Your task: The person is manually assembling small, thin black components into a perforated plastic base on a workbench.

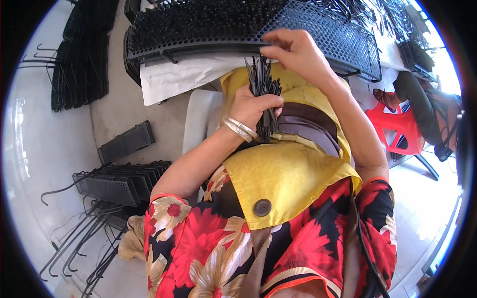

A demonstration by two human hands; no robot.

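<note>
My left hand [251, 107] is closed around a bundle of thin black pointed strips [262, 79], held over my lap with the tips fanning upward. Just above the bundle, at the near edge of a black perforated tray [343, 42], is my right hand [298, 52]. Its thumb and fingers are bent close together; whatever is between them is too small to make out. Many similar black pieces [198, 25] stand upright in the tray's holes on the left and middle, while holes on its right side show bare.
White paper [169, 79] hangs below the tray. More black perforated racks with hooked wires [109, 184] stand at the lower left, others [82, 74] at the upper left. On the right, another person's leg [417, 102] is beside a red plastic stool [397, 126].
</note>
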